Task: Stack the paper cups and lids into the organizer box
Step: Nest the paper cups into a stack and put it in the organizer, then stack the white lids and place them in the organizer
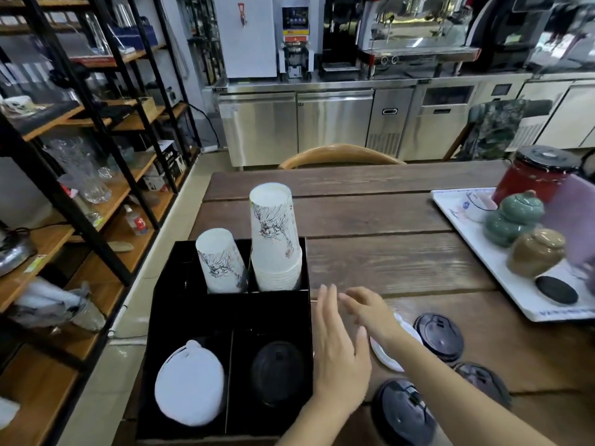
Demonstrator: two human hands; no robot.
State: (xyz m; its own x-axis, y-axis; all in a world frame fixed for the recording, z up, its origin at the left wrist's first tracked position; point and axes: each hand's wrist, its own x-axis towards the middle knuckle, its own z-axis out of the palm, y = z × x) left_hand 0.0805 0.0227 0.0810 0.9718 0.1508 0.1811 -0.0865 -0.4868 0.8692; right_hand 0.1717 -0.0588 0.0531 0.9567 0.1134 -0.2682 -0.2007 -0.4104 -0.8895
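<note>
A black organizer box (154, 320) stands at the table's left edge. Its far compartments hold a short stack of upturned paper cups (219, 262) and a taller stack (275, 243). A white lid (188, 383) lies in the near left compartment, a black lid (277, 375) in the near right one. My left hand (339, 355) hovers open beside the box's right wall. My right hand (370, 312) reaches, fingers apart, over a white lid (384, 357) on the table. Three black lids lie to the right: one (439, 336), another (405, 412) and a third (483, 383).
A white tray (476, 252) at the right carries green and tan ceramic jars (512, 220), a red canister (534, 175) and a black coaster (557, 289). A wooden chair back (341, 152) stands past the table's far edge. Shelving (96, 175) runs along the left.
</note>
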